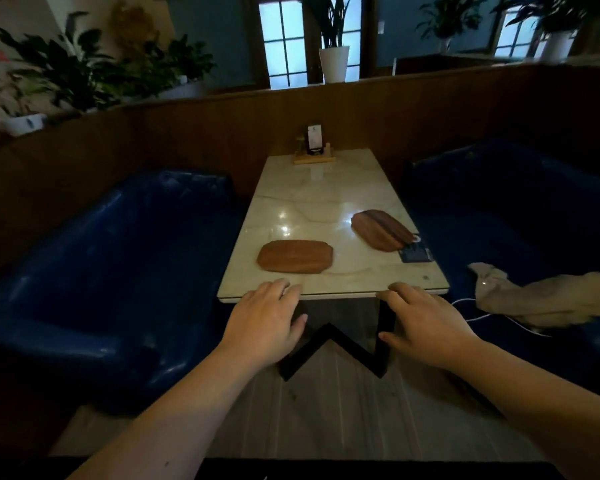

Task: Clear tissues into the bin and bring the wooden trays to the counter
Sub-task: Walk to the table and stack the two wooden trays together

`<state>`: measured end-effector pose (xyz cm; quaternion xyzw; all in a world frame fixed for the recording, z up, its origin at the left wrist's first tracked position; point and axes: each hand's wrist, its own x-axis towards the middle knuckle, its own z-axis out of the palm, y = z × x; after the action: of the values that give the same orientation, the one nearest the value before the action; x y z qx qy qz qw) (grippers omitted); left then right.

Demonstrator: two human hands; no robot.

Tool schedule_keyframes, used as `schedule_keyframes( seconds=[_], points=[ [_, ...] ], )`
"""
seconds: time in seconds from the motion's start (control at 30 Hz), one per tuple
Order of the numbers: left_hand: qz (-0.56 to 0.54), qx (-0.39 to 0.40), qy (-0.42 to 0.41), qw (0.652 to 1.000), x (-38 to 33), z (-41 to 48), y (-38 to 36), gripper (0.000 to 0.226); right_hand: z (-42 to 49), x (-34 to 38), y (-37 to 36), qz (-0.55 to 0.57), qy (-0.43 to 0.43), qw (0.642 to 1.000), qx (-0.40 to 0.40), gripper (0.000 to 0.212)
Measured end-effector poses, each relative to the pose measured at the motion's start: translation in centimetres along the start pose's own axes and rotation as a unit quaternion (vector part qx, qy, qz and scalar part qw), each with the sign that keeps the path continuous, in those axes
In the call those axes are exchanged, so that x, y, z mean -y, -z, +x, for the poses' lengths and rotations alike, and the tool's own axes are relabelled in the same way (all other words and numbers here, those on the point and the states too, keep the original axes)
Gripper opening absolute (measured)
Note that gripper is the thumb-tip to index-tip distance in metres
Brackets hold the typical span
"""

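Note:
Two flat wooden trays lie on a pale marble table (pixel 326 192). The lighter tray (pixel 295 256) sits near the front left. The darker tray (pixel 381 229) lies at an angle by the right edge. My left hand (pixel 267 323) hovers at the table's front edge, just short of the lighter tray, fingers apart and holding nothing. My right hand (pixel 423 327) is spread in the same way at the front right edge, also holding nothing. No tissues or bin are in view.
Blue padded seats flank the table on the left (pixel 111 271) and right (pixel 520 209). A beige cloth (pixel 548 299) and a white cable lie on the right seat. A dark card (pixel 414 252) sits by the darker tray. A wooden card holder (pixel 314 147) stands at the far end.

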<state>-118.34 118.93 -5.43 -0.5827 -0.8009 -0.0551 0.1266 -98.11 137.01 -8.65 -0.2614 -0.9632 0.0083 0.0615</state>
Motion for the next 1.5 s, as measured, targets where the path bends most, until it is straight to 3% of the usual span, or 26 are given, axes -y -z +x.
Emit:
schedule_keyframes(
  seconds=[0.47, 0.73, 0.97, 1.17, 1.37, 1.5],
  points=[
    [0.019, 0.042, -0.026, 0.999, 3.9, 20.9, -8.3, 0.059, 20.4, -12.7, -3.5, -0.045, 0.037, 0.998, 0.007, 0.074],
    [-0.006, 0.071, -0.054, 0.996, 7.5, 31.9, -15.2, 0.061, 28.6, -17.7, -6.8, -0.035, -0.030, 0.998, 0.045, 0.071],
    [-0.031, 0.117, -0.107, 0.987, 10.2, 45.4, -22.0, 0.065, 34.4, -24.3, -9.6, 0.025, -0.164, 0.983, 0.078, 0.073],
    [-0.079, 0.168, -0.124, 0.975, 10.7, 53.8, -27.7, 0.061, 35.9, -28.7, -12.7, 0.116, -0.292, 0.945, 0.086, 0.078],
    [-0.181, 0.239, 0.014, 0.954, 10.1, 61.5, -32.8, 0.063, 37.8, -33.9, -17.4, 0.290, -0.407, 0.863, 0.077, 0.072],
    [-0.212, 0.251, 0.097, 0.939, 9.8, 64.4, -36.3, 0.058, 39.6, -37.6, -20.9, 0.366, -0.429, 0.818, 0.115, 0.053]
  ],
)
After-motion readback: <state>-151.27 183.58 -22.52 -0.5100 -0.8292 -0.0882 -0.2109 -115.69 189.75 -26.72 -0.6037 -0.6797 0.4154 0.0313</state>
